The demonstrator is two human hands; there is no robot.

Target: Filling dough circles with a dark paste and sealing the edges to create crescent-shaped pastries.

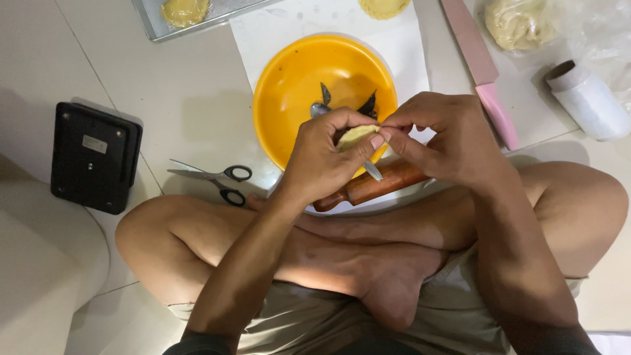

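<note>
Tiled floor (197, 98), both hands (388, 141) pinching dough piece (355, 136); bowl rim (263, 125) beneath

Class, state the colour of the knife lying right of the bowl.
Pink knife, clearest in the head view.

scissors (217, 178): black-handled, lying shut on the pale floor, left of the orange bowl
black device (94, 156): flat, rectangular, on the floor, well left of the scissors
orange bowl (289, 85): round, on white paper (263, 33), holding dark scraps and a spoon (319, 109)
rolling pin (374, 184): brown wood, lying just below the bowl
metal tray (154, 23): top left, bearing a yellow dough disc (185, 10)
pink knife (483, 69): right of the paper, blade pointing away
white roll (588, 100): far right, lying on its side
dough lump (519, 23): in clear plastic, top right
</note>
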